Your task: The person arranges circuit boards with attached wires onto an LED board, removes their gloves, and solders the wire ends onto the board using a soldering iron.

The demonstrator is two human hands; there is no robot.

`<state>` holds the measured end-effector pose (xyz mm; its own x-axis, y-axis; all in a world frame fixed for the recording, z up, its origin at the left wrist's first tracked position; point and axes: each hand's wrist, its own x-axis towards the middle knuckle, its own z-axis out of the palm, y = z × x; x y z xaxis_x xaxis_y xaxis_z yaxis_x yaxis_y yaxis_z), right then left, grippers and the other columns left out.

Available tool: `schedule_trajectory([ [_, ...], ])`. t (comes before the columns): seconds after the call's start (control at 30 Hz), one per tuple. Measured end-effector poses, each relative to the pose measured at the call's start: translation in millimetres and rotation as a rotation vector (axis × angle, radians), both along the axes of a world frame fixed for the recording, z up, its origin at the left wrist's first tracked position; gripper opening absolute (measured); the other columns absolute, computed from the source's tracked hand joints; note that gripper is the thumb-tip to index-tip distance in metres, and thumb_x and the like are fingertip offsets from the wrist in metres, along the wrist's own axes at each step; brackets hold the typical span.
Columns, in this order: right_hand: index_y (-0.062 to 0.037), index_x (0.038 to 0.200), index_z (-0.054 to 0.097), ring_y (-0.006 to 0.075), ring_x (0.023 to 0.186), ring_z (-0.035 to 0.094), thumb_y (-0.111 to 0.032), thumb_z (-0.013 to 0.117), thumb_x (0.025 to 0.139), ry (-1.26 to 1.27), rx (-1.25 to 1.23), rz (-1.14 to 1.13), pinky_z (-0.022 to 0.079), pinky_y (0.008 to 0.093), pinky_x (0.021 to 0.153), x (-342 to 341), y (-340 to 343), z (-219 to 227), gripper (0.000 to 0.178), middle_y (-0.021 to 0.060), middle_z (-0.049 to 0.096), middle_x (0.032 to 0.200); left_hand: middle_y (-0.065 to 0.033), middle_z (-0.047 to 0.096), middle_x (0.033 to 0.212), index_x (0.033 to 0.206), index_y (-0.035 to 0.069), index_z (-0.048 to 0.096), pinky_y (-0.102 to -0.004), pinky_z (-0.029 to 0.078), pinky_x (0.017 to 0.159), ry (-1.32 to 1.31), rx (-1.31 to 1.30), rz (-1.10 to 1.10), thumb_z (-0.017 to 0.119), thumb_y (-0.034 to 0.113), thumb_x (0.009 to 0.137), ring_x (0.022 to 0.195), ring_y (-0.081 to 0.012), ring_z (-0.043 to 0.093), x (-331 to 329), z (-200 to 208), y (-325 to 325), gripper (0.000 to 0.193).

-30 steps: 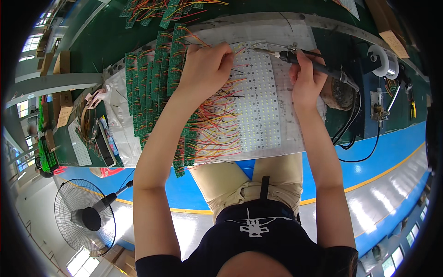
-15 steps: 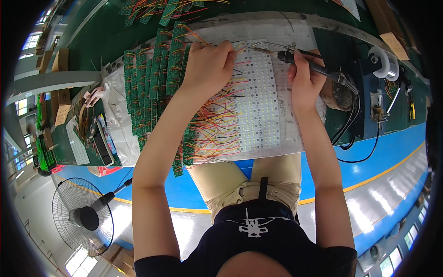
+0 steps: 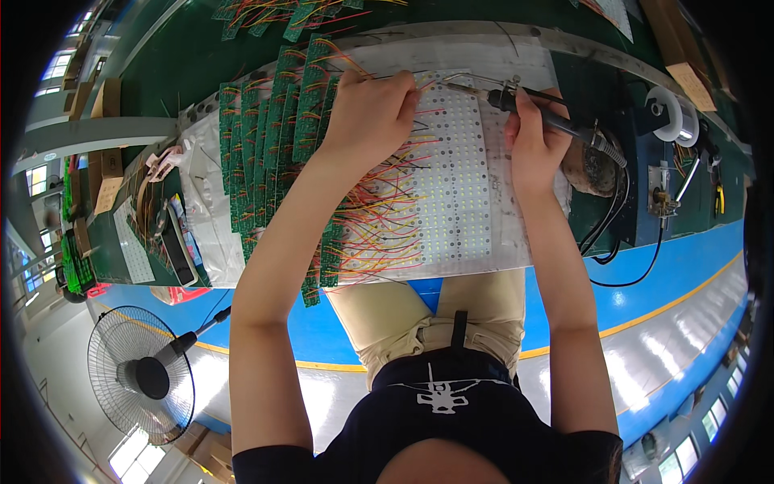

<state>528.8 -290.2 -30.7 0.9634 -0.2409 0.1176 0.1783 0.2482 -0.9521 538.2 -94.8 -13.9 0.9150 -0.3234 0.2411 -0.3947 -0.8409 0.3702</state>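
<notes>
My right hand (image 3: 535,133) is closed round a soldering iron (image 3: 548,118) with a thin metal tube along its top. The iron's tip points left over the far end of a white LED board (image 3: 454,185). My left hand (image 3: 372,109) pinches a thin wire at that board's far left edge, close to the tip; the fingertips partly hide it. Red, yellow and black wires (image 3: 379,218) run from the white board's left side to green circuit boards (image 3: 310,105). Those overlap in rows beneath and left of my left forearm.
A solder spool (image 3: 673,113) stands on the right by a dark blue box (image 3: 637,189) with cables. A brown lump (image 3: 587,168) sits beside my right wrist. More wired green boards (image 3: 302,18) lie at the far edge. A fan (image 3: 145,375) stands lower left.
My left hand has shifted very slightly right, toward the iron's tip. The iron stays nearly in place in my right hand. The whole view has moved a little.
</notes>
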Motion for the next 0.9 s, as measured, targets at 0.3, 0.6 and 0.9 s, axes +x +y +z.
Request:
schedule_trajectory([
  [0.3, -0.0035, 0.074, 0.049, 0.0043, 0.048, 0.044, -0.006, 0.059, 0.084, 0.010, -0.001, 0.003, 0.033, 0.0190, 0.042, 0.0, -0.5, -1.1, 0.015, 0.0003, 0.049, 0.060, -0.0094, 0.059, 0.057, 0.080, 0.006, 0.057, -0.0368, 0.038, 0.074, -0.020, -0.007, -0.002, 0.055, 0.012, 0.083, 0.057, -0.0281, 0.055, 0.5, -2.8, 0.3, 0.007],
  [0.6, -0.0033, 0.075, 0.048, 0.0051, 0.043, 0.041, -0.007, 0.057, 0.085, -0.020, -0.037, -0.007, 0.031, 0.0200, 0.038, 1.9, -0.7, -2.5, 0.014, 0.0008, 0.046, 0.055, -0.0095, 0.057, 0.055, 0.079, 0.006, 0.057, -0.0369, 0.038, 0.071, -0.035, -0.004, 0.017, 0.056, 0.012, 0.082, 0.056, -0.0281, 0.054, 0.5, -2.9, -1.4, 0.006],
  [0.9, -0.0034, 0.074, 0.049, 0.0040, 0.045, 0.042, -0.006, 0.059, 0.084, 0.019, 0.005, -0.006, 0.032, 0.0191, 0.039, 0.2, 0.0, -1.5, 0.015, 0.0002, 0.048, 0.058, -0.0101, 0.057, 0.056, 0.079, 0.006, 0.057, -0.0369, 0.038, 0.071, -0.030, 0.007, 0.026, 0.055, 0.011, 0.082, 0.056, -0.0289, 0.055, -0.3, -2.4, -1.7, 0.006],
])
